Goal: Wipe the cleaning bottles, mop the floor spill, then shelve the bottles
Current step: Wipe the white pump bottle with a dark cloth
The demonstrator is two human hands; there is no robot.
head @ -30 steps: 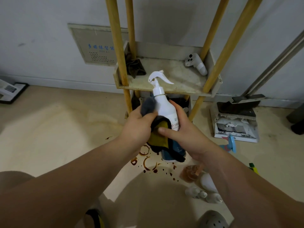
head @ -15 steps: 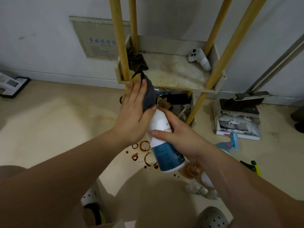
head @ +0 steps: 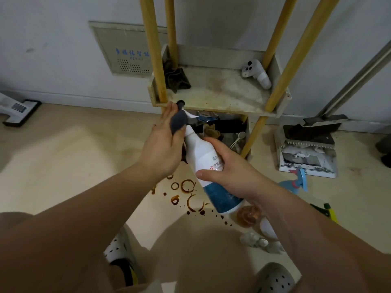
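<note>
My right hand [head: 229, 174] grips a white spray bottle with a blue base [head: 206, 163], tilted with its nozzle up and to the left. My left hand [head: 163, 146] holds a grey cloth [head: 178, 122] wrapped round the bottle's spray head, hiding most of the nozzle. Below the hands, brown rings and drops of a spill [head: 188, 193] mark the beige floor. More bottles lie on the floor at the right: a blue spray bottle [head: 293, 183], an amber one [head: 245, 216] and small white ones [head: 261, 242]. The shelf [head: 213, 96] stands just beyond my hands.
Four yellow poles [head: 153, 51] frame the shelf, which carries a dark rag [head: 175, 79] and a white controller [head: 257, 74]. A dustpan with brush [head: 307, 144] sits right by the wall. A white floor device [head: 17, 108] lies far left. My shoes [head: 273, 278] are below.
My left hand slid the cloth from the bottle's body up to its spray head. The bottle tilted over and its blue base came into view.
</note>
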